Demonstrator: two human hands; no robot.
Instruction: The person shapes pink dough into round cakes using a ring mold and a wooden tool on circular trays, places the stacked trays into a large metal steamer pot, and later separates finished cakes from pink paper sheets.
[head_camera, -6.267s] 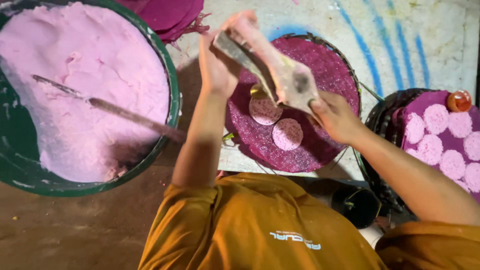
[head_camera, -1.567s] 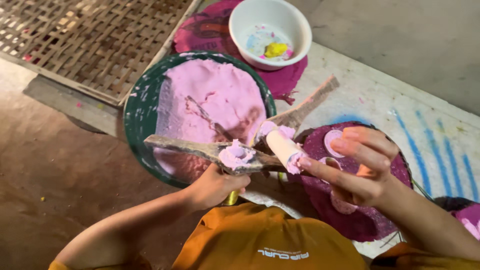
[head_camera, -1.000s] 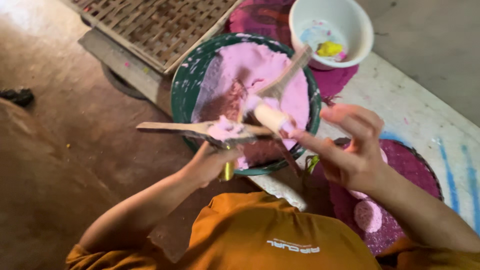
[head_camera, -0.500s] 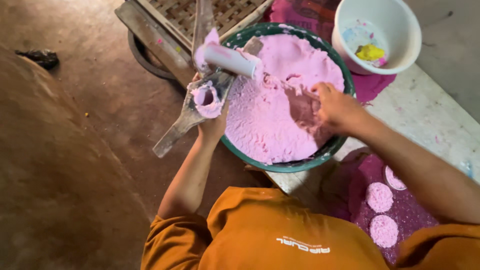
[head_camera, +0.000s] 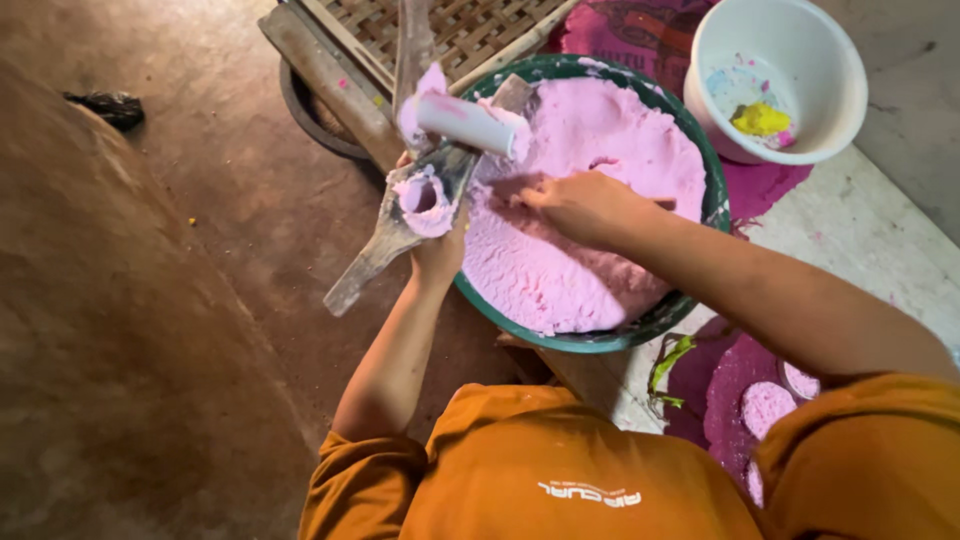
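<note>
My left hand (head_camera: 437, 255) grips a wooden hinged press (head_camera: 400, 215) with a round hole packed with pink dough and a white roller-like plunger (head_camera: 470, 123) smeared pink above it. It hovers over the left rim of a large green basin (head_camera: 610, 338) full of pink dough (head_camera: 590, 200). My right hand (head_camera: 570, 203) rests palm-down in the dough, fingers pressed into its surface; whether it has any dough in its fingers I cannot tell.
A white bowl (head_camera: 785, 50) holding yellow and blue bits sits on a magenta cloth at the upper right. A woven bamboo tray (head_camera: 455, 30) lies behind the basin. Pink discs (head_camera: 768, 405) lie on a dark mat at the lower right. Brown earthen floor to the left.
Earlier both hands worked the press over the mat with discs. The press then swung left over the basin's rim, and my right hand let go and went down into the dough.
</note>
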